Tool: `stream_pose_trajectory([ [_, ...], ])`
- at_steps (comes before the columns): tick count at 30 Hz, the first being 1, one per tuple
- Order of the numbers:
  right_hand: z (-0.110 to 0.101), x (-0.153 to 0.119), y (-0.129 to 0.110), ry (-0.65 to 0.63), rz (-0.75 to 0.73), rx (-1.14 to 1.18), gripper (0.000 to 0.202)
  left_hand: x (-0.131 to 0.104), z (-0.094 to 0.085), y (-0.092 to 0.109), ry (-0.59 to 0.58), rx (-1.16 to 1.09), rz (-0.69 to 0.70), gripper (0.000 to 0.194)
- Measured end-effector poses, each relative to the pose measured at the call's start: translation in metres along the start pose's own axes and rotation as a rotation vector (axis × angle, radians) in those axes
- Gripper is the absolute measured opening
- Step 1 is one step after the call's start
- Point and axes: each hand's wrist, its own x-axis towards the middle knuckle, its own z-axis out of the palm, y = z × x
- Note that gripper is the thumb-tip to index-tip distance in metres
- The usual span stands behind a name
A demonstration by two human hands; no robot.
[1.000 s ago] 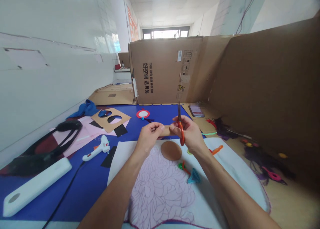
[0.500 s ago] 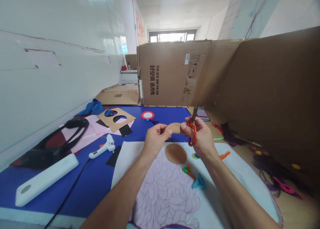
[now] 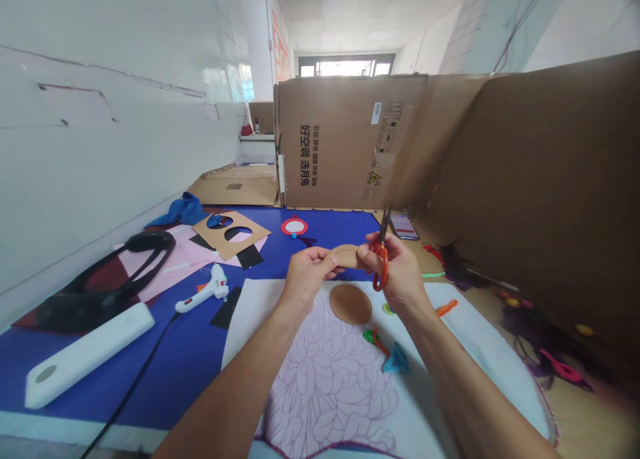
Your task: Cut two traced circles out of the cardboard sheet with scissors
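Observation:
A curved brown cardboard piece (image 3: 346, 255) is held in the air between both hands, bent into a shallow arch. Its left end is pinched by my left hand (image 3: 305, 279). At its right end, the thumb and fingers of my right hand (image 3: 400, 269) grip it, and the same hand carries orange-handled scissors (image 3: 381, 267), blades pointing up and away. Below lies a brown cardboard disc (image 3: 350, 304) on a white sheet (image 3: 435, 392) with a pale purple flower drawing (image 3: 330, 385). Near the disc are a green ring (image 3: 369, 337) and a blue triangular piece (image 3: 396, 359).
To the left lie a white glue gun (image 3: 205, 292) with its cord, a white bar (image 3: 90, 355), black headphones (image 3: 150, 242) and cardboard with two round holes (image 3: 231, 247). A red-rimmed round piece (image 3: 294, 227) sits ahead. Tall cardboard walls (image 3: 345, 139) stand behind and right, near a phone (image 3: 404, 225).
The view has shifted slightly, so the surroundings sit a little higher and further left. Both hands keep their grip; the cardboard piece looks slightly flatter.

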Motion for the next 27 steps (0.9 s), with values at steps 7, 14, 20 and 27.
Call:
stream_pose_trajectory([
  [7,0.003,-0.001,-0.003,-0.059,0.073,-0.096,0.050,0.002,-0.004,0.004,0.074,-0.026,0.066,0.009],
  [14,0.010,-0.006,-0.007,-0.102,0.092,-0.124,0.049,0.003,-0.001,0.004,0.144,-0.056,0.169,0.013],
  [20,0.010,-0.006,-0.008,-0.105,0.095,-0.116,0.048,0.002,0.001,0.001,0.168,0.034,0.285,0.010],
  [27,0.011,-0.007,-0.011,-0.095,0.072,-0.132,0.048,0.002,0.000,0.002,0.136,-0.011,0.222,0.014],
])
